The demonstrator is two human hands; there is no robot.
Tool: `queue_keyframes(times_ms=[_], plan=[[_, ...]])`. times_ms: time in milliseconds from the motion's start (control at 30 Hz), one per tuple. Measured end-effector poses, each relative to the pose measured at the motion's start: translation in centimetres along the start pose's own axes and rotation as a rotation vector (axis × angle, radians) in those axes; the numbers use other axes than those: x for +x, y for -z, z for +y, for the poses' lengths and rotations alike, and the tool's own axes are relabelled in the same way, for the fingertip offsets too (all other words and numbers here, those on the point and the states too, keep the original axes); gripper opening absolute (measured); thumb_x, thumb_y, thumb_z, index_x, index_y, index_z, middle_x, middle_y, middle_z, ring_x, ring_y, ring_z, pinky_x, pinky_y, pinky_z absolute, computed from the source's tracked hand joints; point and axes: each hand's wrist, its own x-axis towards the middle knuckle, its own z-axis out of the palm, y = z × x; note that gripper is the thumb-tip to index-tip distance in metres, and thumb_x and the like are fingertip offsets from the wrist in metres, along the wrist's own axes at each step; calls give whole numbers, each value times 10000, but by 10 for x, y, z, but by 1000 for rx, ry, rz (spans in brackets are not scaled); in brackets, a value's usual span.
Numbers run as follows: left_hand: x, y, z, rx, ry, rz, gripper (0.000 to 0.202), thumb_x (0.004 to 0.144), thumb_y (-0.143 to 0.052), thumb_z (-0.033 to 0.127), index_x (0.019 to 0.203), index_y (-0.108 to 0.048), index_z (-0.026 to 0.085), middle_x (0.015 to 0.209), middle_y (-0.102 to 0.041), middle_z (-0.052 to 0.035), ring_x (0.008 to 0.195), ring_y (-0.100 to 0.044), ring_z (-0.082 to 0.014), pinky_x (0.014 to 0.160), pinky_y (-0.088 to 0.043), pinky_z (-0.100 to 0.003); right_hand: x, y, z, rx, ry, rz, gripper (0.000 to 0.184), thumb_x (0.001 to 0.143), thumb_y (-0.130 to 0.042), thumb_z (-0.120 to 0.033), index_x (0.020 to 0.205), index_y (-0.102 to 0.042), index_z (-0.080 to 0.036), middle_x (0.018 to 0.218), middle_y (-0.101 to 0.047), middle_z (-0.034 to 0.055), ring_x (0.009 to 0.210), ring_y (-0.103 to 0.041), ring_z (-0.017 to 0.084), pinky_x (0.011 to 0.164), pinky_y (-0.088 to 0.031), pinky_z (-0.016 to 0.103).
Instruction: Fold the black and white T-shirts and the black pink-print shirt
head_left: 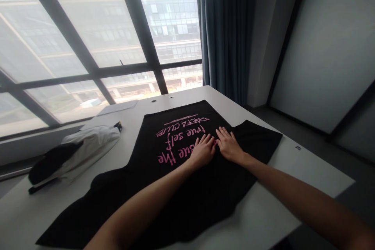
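A black T-shirt (164, 179) with pink lettering lies spread out on the white table (310, 172). Its sleeves reach to the lower left and to the right, and the lettering appears upside down from here. My left hand (202, 150) rests palm down over part of the print, fingers stretched out. Close beside it, my right hand (229, 144) also lies flat on the fabric, its fingers extended. The two hands nearly meet near the shirt's middle. Neither one grips the cloth, and both cover some of the letters.
A crumpled white and black garment (93, 148) lies on the table's left side. Behind it is a flat white sheet (118, 106). A small dark item (298, 148) sits near the right edge. Large windows and a blue curtain (225, 39) stand beyond the table.
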Motion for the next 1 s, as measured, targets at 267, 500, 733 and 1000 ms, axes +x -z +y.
queue_keyframes(times_ms=[267,500,733,1000], plan=[[0,-1,-1,-1,2,-8,520,1018,-357,381,1503,-423,206,1597,-355,-84,1496,-262,-288,1203,-207,-557,-3,-8,2,-45,12,-101,574,1015,-260,-300,1534,-352,-71,1627,-256,165,1520,-172,292,1202,-150,561],[0,-1,-1,-1,3,-6,523,1010,-364,371,1506,-424,213,1597,-357,-74,1494,-268,-280,1207,-203,-543,-4,-8,-1,-40,18,-119,571,1015,-263,-300,1536,-352,-85,1626,-261,162,1522,-172,278,1207,-140,547],[0,-1,-1,6,-6,3,527,1019,-346,380,1506,-422,192,1594,-360,-88,1492,-270,-286,1200,-218,-550,0,-1,2,-9,-3,-112,574,1014,-285,-346,1529,-374,-107,1627,-266,154,1521,-177,276,1201,-168,545],[0,-1,-2,1,-8,-2,510,1017,-369,374,1497,-426,209,1601,-350,-81,1496,-259,-302,1199,-209,-567,19,28,48,-53,-215,-5,587,1022,-264,-427,1514,-399,-136,1627,-261,167,1512,-189,301,1182,-175,581]])
